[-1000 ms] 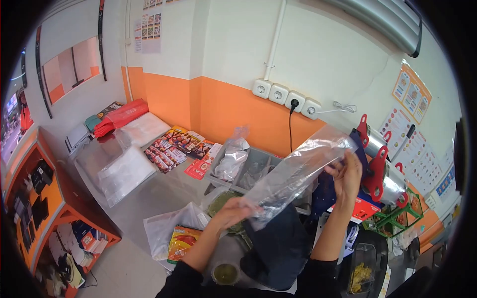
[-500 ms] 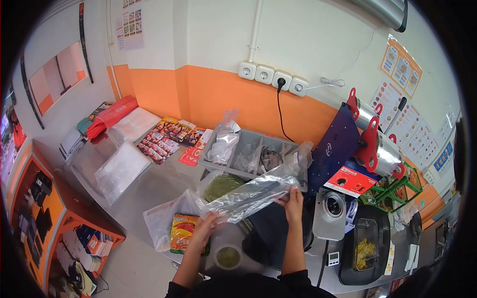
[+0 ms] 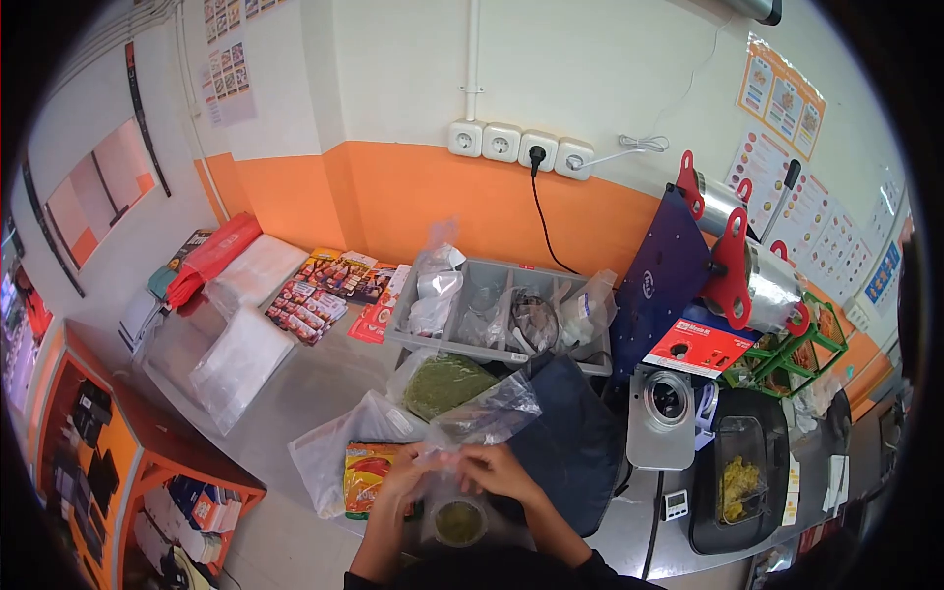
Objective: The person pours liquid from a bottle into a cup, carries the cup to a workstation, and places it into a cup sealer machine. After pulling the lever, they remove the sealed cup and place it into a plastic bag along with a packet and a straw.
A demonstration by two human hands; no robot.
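My left hand (image 3: 411,472) and my right hand (image 3: 492,470) are close together low in the centre, fingers pinched on the near edge of a clear plastic bag (image 3: 492,411). The bag stretches away from my hands to the upper right. Behind it lies a bag of green contents (image 3: 444,384). A round container with green contents (image 3: 459,522) stands just below my hands. Left of my left hand, an orange-and-yellow packet (image 3: 366,479) lies by a whitish plastic bag (image 3: 324,457).
A grey divided bin (image 3: 393,329) holds bagged items at the back. A dark cloth (image 3: 570,442) lies right of my hands. Farther right are a metal device (image 3: 644,447), a small timer (image 3: 676,505) and a black tray (image 3: 703,536) holding a container of yellow food (image 3: 739,487).
Both hands have come together and nearer my body, from holding the clear bag stretched between them. The bag now hangs away from them on one side. The camera view has shifted slightly.
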